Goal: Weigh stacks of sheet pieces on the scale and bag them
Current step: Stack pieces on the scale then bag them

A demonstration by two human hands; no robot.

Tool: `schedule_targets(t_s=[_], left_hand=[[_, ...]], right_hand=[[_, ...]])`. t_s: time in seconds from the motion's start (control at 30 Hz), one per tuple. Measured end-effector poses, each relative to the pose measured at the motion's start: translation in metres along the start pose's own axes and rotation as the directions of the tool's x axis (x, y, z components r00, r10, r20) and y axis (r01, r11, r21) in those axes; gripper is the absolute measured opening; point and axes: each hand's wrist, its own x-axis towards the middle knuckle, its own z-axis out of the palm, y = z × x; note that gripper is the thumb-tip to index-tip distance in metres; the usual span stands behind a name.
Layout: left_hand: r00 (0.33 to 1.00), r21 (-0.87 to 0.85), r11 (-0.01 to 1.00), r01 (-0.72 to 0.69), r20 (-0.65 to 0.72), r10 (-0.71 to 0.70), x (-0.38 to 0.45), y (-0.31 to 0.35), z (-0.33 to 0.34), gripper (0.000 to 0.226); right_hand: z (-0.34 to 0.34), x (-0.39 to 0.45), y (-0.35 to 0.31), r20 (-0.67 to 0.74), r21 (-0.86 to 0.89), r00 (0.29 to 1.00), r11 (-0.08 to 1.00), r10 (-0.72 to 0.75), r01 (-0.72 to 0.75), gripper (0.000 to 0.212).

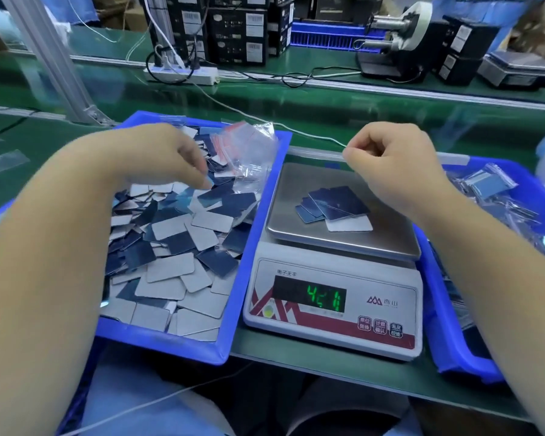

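Note:
A white digital scale (334, 313) stands in the middle with green digits lit on its display. On its steel pan lies a small fanned stack of blue and grey sheet pieces (335, 207). My left hand (167, 152) reaches into the blue tray (233, 309) on the left, its fingertips down among several loose sheet pieces (173, 247). Whether it holds one is hidden. My right hand (390, 158) hovers above the far right of the pan with its fingers curled and nothing visible in them. Empty clear bags (249, 149) lie at the tray's far end.
A second blue tray (453, 350) on the right holds filled bags (488, 184). Behind the green bench run a white cable (296, 127), a power strip (183, 73), black boxes and a tape dispenser (397, 29). Another person's hand shows at the top right.

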Motion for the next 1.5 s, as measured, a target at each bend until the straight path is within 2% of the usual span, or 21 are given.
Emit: schedule_targets(t_s=[0.13,0.2,0.3,0.37,0.6,0.73,0.93,1.17,1.5], left_hand=[[0.979,0.178,0.981,0.084,0.169,-0.114,-0.010,-0.018,0.012,0.049],[0.966,0.216,0.971,0.103,0.211,-0.149,-0.013,-0.018,0.019,0.059],[0.956,0.248,0.965,0.087,0.250,-0.151,-0.011,-0.014,0.026,0.064],[0.956,0.244,0.967,0.073,0.258,-0.137,-0.010,-0.012,0.029,0.059],[0.977,0.099,0.995,0.021,0.209,-0.041,-0.012,-0.019,0.030,0.042],[0.990,-0.028,0.999,-0.043,0.133,0.046,-0.012,-0.020,0.029,0.033],[0.998,-0.195,0.979,-0.061,0.002,0.063,-0.005,-0.024,0.028,0.027],[0.998,-0.351,0.936,-0.041,0.032,0.056,-0.006,-0.024,0.030,0.023],[0.999,-0.499,0.867,0.008,0.044,0.017,-0.012,-0.027,0.024,0.040]], right_hand=[[0.001,-0.002,-0.002,0.037,0.006,0.999,1.000,-0.028,0.028,0.018],[0.002,-0.003,-0.004,0.052,0.004,0.998,0.999,-0.041,0.040,0.019],[0.002,-0.005,-0.005,0.080,0.017,0.996,0.999,-0.037,0.036,0.019],[0.002,-0.006,-0.006,0.091,0.014,0.995,0.999,-0.032,0.031,0.019],[0.002,-0.007,-0.007,0.126,0.017,0.991,0.999,-0.043,0.041,0.018],[0.003,-0.008,-0.007,0.131,0.026,0.990,0.999,-0.050,0.047,0.020],[0.003,-0.008,-0.008,0.148,0.006,0.988,0.999,-0.046,0.046,0.018],[0.003,-0.009,-0.009,0.165,-0.020,0.986,1.000,-0.020,0.024,0.017],[0.001,-0.010,-0.010,0.179,0.006,0.984,1.000,-0.013,0.012,0.017]])
